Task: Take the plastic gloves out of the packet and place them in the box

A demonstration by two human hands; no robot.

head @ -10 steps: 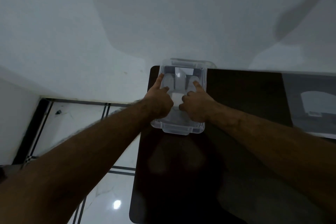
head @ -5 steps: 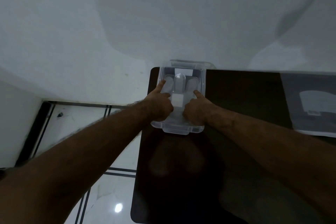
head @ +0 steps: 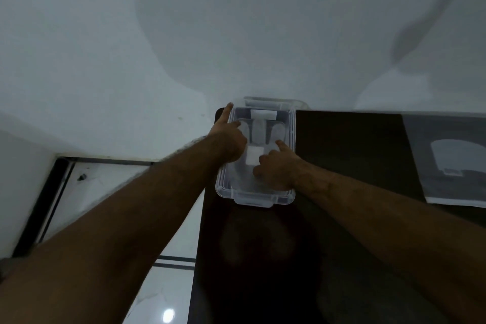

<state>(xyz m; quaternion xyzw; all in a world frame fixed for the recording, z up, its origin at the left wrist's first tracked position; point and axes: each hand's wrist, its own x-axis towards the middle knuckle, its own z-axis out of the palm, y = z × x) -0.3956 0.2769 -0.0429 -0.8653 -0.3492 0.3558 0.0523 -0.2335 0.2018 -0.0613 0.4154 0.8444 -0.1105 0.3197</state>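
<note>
A clear plastic box (head: pixel 263 201) stands at the far left corner of a dark table (head: pixel 347 166), against the wall. Translucent plastic gloves (head: pixel 259 131) lie flat inside it, fingers pointing away from me. My left hand (head: pixel 231 139) rests over the box's left side, its index finger stretched to the far left corner and the other fingers curled. My right hand (head: pixel 278 168) lies inside the box on the gloves, index finger pointing forward and the rest curled. Neither hand visibly grips anything. The grey and white packet (head: pixel 447 160) lies flat at the right.
The box's clear lid (head: pixel 273 101) leans behind it against the white wall (head: pixel 236 21). The table's left edge drops to a glossy white tiled floor (head: pixel 105 192) with dark border lines.
My left index finger has slid forward along the box's left wall to its far corner. My right hand has drawn back slightly toward me. The box and gloves stay in place.
</note>
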